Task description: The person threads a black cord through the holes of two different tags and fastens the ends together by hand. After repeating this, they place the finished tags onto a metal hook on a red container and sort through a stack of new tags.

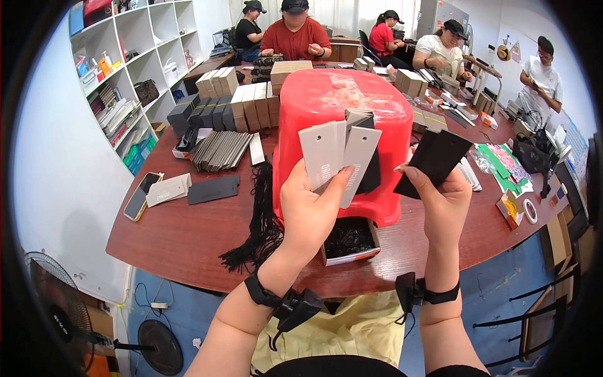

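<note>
My left hand [309,210] is closed round a fanned bunch of pale grey hang tags [321,151], each with a punched hole near its top. A dark tag shows behind that bunch. My right hand [443,198] pinches black hang tags [434,162] between thumb and fingers; how many lie there I cannot tell. Both hands are raised in front of an upturned red plastic stool [342,88] on the table. Below the stool, a small open box [352,254] holds a mass of thin black pieces. Black strings [256,220] hang in a bundle beside the stool's left side.
On the brown table [188,248] lie a row of grey tags [220,149], a phone [141,196], loose tags [213,188] and several tag stacks [251,103]. A tape roll [530,212] sits at the right. Several people work around the far side. A fan [59,308] stands left.
</note>
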A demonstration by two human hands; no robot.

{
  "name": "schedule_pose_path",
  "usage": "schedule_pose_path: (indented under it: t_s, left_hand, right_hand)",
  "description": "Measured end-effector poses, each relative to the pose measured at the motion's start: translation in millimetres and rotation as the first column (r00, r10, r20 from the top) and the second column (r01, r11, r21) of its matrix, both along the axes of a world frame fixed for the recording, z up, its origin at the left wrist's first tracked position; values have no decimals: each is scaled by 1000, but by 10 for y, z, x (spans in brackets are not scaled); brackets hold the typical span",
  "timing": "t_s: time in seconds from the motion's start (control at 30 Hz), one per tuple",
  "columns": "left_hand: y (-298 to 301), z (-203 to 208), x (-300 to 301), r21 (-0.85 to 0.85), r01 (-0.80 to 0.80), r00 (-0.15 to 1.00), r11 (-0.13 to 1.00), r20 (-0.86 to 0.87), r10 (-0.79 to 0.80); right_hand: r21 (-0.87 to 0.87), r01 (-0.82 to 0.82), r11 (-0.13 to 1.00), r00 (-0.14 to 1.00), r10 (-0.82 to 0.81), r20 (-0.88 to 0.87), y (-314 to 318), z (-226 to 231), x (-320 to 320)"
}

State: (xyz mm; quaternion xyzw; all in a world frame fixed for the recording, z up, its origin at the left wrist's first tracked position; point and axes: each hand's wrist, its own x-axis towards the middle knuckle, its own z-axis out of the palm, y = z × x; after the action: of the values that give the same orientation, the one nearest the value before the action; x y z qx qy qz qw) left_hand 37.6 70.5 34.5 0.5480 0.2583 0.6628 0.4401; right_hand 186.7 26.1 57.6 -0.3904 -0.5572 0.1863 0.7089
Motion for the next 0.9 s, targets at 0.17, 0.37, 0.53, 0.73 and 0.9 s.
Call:
schedule_pose_path:
  t_s: [0.17, 0.37, 0.53, 0.73, 0.9]
  left_hand:
    - [14, 32, 10, -10, 35, 999, 999, -34, -35]
    - [113, 57, 27, -6, -17, 998, 1000, -57, 17]
    - [117, 62, 13, -14, -26, 998, 1000, -64, 25]
    - [63, 43, -50, -10, -18, 997, 1000, -71, 17]
    - [106, 49, -153, -29, 1, 1000, 1000, -7, -2]
  right_hand:
    - [15, -33, 999, 996, 34, -82, -8, 23, 16]
    - [49, -101, 994, 975, 108, -194, -22, 77, -97]
    - [-137, -157, 978, 984, 142, -110, 154, -33, -212]
    - [-123, -143, 982, 987, 131, -96, 218, -73, -205]
    - [-123, -142, 982, 981, 124, -148, 279, -58, -231]
